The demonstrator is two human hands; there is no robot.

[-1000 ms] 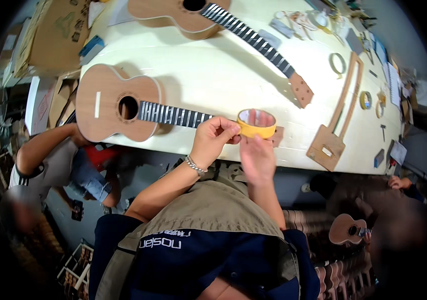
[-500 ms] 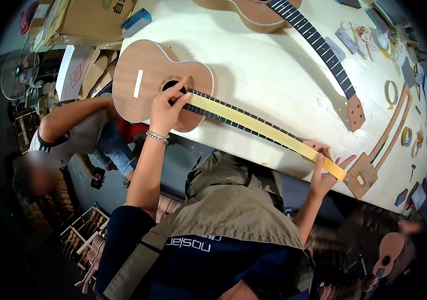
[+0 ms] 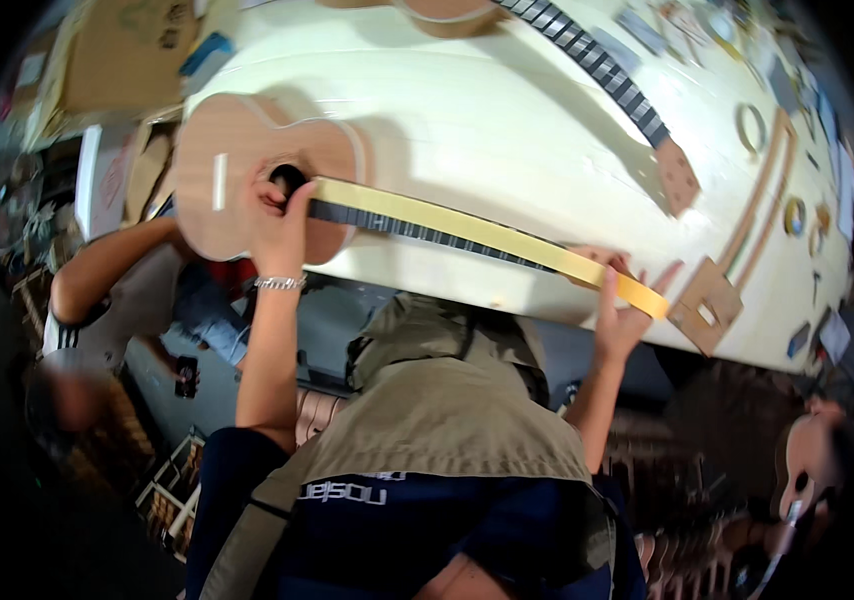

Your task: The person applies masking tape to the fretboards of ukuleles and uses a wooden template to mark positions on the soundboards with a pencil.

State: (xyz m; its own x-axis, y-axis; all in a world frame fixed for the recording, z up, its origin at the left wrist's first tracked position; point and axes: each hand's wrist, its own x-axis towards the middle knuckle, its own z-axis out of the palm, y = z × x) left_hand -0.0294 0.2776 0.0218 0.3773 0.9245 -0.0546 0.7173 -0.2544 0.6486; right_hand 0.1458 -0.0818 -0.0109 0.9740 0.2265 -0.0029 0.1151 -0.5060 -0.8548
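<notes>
A light brown ukulele lies on the pale table, its body at the left and its headstock toward the right. Over the dark fretboard runs a strip of yellow masking tape, along the far side, with the near side bare. Beside the round sound hole, my left hand pinches the tape's left end, its other fingers curled. Past the headstock, my right hand holds the overhanging right end with the thumb against it and some fingers stretched out. Motion blur softens the picture.
A second ukulele's neck reaches across the far table. On the right lie a flat wooden jig and tape rolls. A cardboard box stands far left. Another person sits left, holding a phone.
The tape strip has shifted toward the fretboard's far edge, baring its near side. My left fingers have curled in. The whole view has swung, moving the table things leftward.
</notes>
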